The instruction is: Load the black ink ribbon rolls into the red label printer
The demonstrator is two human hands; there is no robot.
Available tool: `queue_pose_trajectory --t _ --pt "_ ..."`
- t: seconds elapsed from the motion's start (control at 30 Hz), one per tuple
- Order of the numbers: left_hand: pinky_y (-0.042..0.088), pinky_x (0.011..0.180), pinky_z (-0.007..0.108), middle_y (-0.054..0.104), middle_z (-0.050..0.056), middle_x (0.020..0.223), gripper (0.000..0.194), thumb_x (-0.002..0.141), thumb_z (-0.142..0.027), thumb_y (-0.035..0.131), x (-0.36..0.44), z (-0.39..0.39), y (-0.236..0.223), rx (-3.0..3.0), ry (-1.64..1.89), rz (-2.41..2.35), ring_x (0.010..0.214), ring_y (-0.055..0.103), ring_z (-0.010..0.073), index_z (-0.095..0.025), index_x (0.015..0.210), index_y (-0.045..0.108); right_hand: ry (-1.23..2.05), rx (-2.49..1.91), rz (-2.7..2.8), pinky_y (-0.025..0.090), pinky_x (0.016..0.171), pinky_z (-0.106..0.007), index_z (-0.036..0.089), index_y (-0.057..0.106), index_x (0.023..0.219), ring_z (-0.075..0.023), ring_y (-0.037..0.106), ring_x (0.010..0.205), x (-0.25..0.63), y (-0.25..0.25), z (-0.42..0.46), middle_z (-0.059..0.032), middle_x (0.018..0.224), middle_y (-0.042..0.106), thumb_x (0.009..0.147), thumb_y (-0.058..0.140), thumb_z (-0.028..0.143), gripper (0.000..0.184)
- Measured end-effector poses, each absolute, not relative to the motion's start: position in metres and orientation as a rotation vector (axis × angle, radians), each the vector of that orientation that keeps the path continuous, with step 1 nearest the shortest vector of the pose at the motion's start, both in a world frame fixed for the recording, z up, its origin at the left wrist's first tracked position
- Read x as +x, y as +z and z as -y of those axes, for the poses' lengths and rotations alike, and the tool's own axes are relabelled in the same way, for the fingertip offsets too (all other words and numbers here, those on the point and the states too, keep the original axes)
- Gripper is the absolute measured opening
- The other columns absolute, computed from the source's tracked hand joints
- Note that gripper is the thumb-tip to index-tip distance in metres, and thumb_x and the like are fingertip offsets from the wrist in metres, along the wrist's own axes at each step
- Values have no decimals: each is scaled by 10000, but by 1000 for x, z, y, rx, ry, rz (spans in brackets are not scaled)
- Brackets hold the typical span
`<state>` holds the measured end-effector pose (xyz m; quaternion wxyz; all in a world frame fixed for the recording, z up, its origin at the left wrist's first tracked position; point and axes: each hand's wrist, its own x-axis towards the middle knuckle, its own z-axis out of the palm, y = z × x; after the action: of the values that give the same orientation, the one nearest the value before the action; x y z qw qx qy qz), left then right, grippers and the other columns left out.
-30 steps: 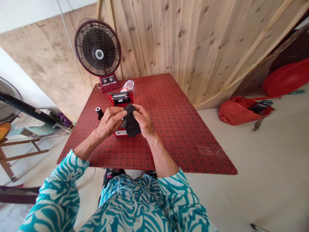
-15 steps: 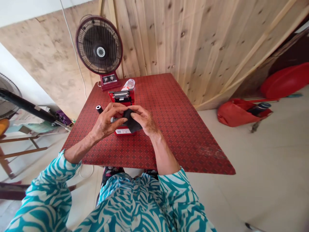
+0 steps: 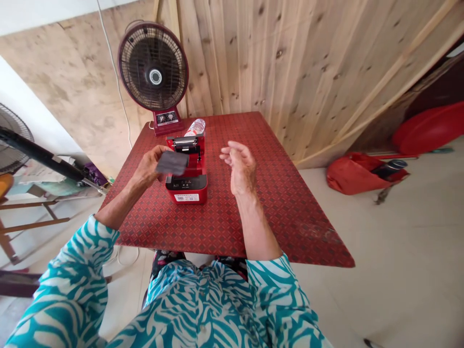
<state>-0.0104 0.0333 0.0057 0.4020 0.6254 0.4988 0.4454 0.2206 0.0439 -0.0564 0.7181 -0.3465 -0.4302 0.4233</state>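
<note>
My left hand (image 3: pixel 149 164) grips a small dark cloth (image 3: pixel 173 163), which looks folded into a flat square and is slightly blurred. The cloth hangs in the air over the left side of a red and black label printer (image 3: pixel 187 189). That printer stands on the table with its lid (image 3: pixel 186 144) raised, showing a roller and a red inside. Off to the printer's right, my right hand (image 3: pixel 241 166) is raised above the table, fingers loosely bent and apart, holding nothing. The black roll that stood left of the printer is hidden behind my left hand.
A plastic bottle (image 3: pixel 195 127) lies behind the printer. At the table's back left corner stands a table fan (image 3: pixel 155 76). The red patterned table (image 3: pixel 275 203) meets a wooden wall (image 3: pixel 246 58). On the floor to the right sits a red bag (image 3: pixel 348 173).
Both hands held the dark cloth in front of the printer. My right hand has let go and moved right; my left hand has carried the cloth left, uncovering the printer.
</note>
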Motion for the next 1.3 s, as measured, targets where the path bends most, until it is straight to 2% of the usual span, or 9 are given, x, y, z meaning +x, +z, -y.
queue_pose_trajectory --t 0.17,0.47,0.67,0.77,0.9,1.03,1.1,1.2,1.3 --pt "477 592 233 644 -25 734 324 565 -295 805 -8 -59 -16 1788 1140 -1437 640 578 120 -183 798 609 993 -858 883 537 777 -320 235 681 941 -127 671 723 209 -87 -46 -5 843 740 800 646 442 253" --pt "510 737 311 706 20 834 332 632 -419 763 -7 -62 -27 1940 793 -1500 771 643 188 -180 838 656 1010 -871 864 521 736 -319 226 692 908 -130 661 676 202 -94 -47 -4 806 734 768 623 376 217" --pt "433 979 437 744 24 815 195 708 -326 721 2 -77 -13 2412 71 -1692 927 691 286 -227 877 724 1020 -916 885 529 764 -322 237 680 909 -136 656 705 201 -99 -50 -4 818 737 764 627 411 233" --pt "361 1061 506 767 74 921 298 694 -335 732 10 -85 -10 2477 -60 -1715 1051 671 349 -226 971 740 1016 -927 896 531 774 -323 238 676 922 -137 657 710 203 -100 -50 -4 818 735 758 630 444 267" --pt "383 1061 469 764 87 1042 474 666 -377 751 7 -89 -14 2473 52 -1731 1127 649 351 -232 1116 715 983 -941 953 532 788 -327 242 664 960 -142 652 744 206 -101 -48 -11 850 731 779 616 470 295" --pt "476 887 325 769 22 872 248 689 -257 696 -4 -86 -18 2402 235 -1574 949 705 268 -254 930 756 844 -950 1260 528 886 -380 250 639 1112 -172 652 891 203 -96 -43 -47 1016 720 786 631 421 368" --pt "476 811 288 763 15 822 228 682 -181 656 -7 -83 -20 2388 287 -1519 889 712 249 -257 869 762 696 -957 1483 501 966 -432 256 615 1192 -201 643 997 198 -90 -39 -71 1126 694 785 638 353 419" --pt "467 806 289 764 27 814 205 685 -175 661 -6 -80 -22 2379 341 -1531 895 711 258 -258 841 766 441 -1009 1774 450 1022 -481 275 588 1266 -251 591 1151 190 -75 -31 -91 1252 644 795 634 248 474" --pt "469 855 333 771 54 859 164 714 -253 689 -1 -77 -23 2370 343 -1601 941 710 298 -248 859 766 247 -1052 1926 431 1001 -476 277 600 1261 -271 566 1177 183 -61 -24 -91 1276 631 823 624 202 445"
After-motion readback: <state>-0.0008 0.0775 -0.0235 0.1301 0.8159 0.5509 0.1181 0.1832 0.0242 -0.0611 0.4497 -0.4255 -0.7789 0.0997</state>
